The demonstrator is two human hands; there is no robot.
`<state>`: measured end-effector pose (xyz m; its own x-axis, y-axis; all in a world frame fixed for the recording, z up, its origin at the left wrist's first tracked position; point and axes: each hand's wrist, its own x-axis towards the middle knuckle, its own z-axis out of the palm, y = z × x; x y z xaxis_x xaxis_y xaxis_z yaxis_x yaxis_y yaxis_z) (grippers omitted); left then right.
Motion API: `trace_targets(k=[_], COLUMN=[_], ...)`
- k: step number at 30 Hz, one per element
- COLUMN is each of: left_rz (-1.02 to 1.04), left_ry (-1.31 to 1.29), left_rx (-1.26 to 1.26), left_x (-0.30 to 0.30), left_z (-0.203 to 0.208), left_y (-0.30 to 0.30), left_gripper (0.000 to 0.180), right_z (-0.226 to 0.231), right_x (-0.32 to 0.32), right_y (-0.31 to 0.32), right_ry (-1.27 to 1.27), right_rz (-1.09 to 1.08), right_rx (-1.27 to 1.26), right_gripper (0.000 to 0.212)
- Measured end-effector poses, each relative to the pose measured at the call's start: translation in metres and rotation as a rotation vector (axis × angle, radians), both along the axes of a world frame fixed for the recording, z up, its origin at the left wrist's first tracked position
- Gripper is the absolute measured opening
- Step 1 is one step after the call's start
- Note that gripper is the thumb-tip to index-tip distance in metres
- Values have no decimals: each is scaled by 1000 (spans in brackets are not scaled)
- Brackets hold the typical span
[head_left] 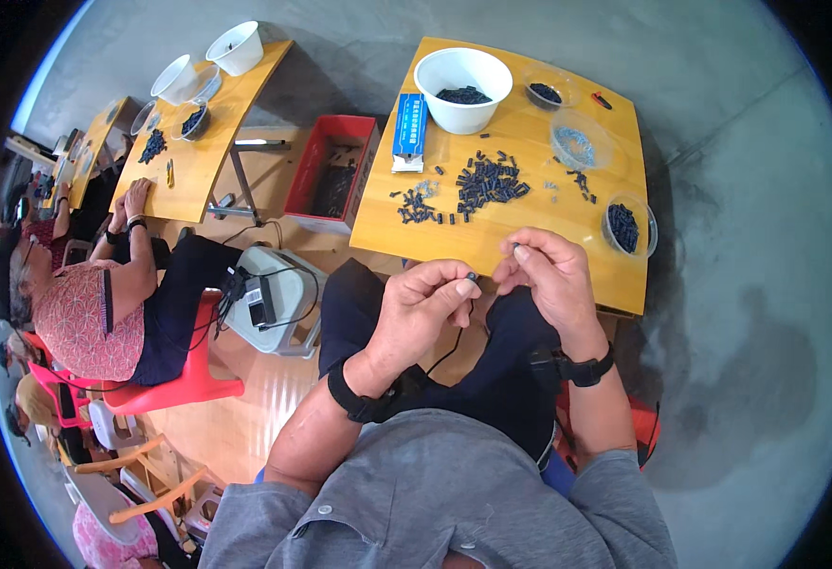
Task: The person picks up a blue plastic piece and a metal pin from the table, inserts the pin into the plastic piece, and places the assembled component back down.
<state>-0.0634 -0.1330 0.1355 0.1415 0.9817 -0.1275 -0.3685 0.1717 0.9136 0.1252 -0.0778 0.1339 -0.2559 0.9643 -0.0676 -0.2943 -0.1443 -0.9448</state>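
Over my lap, just off the table's near edge, my left hand (414, 311) pinches a small black cylindrical piece (474, 278) between thumb and forefinger. Close by on the right, my right hand (558, 277) is closed in a pinch; a tiny dark spot shows at its fingertips, too small to name. The hands are apart. Beyond them on the yellow wooden table (492, 242) lies a heap of short black pieces (492, 182). A smaller group of black pieces (418, 211) lies left of it, with small pale bits (427, 189) beside it.
On my table stand a white bucket (477, 112), a blue box (410, 128), clear tubs of black pieces (622, 228) and pale bits (575, 147), and a red-and-black tool (603, 100). Left are a red crate (304, 185), a grey stool (288, 322) with cables, and a seated person (89, 318).
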Motion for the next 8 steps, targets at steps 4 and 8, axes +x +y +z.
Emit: trace_targets(k=[4, 8], left_rz=[-5, -19], left_ry=[-2, 1], left_rx=[85, 119], left_x=[1, -1], left_z=[3, 5], left_y=[-4, -8], left_gripper=[11, 11], right_z=[19, 23], right_x=[4, 6], right_y=[-10, -17], right_ry=[-248, -310], right_rz=[98, 166], right_rx=[177, 314], right_gripper=[15, 17])
